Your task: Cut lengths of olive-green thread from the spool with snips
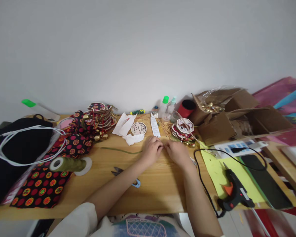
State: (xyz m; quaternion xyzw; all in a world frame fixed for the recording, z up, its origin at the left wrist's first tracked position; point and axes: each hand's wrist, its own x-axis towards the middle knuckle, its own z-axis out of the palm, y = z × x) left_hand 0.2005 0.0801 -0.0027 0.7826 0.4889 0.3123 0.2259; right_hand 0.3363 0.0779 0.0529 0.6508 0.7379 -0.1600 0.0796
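Observation:
My left hand (152, 149) and my right hand (177, 151) meet over the middle of the wooden table, fingertips pinched close together. An olive cord (120, 150) lies along the table from the left and disappears at my left hand, which appears closed on it. Whatever is between my right fingers is too small to make out. Partly covered by my left forearm are scissors (136, 183) with blue handles. Just beyond my hands lies a white tube (154, 125). To its left, a round printed disc (138, 128) rests among white paper pieces (125, 124).
An olive thread spool (72, 164) lies on patterned fabric (40, 186) at left. Stacked ornaments (102, 116) stand behind it; more ornaments (184, 126) sit right of the tube. At right are cardboard boxes (255, 118), a glue gun (234, 191), its black cable, and a phone (266, 181).

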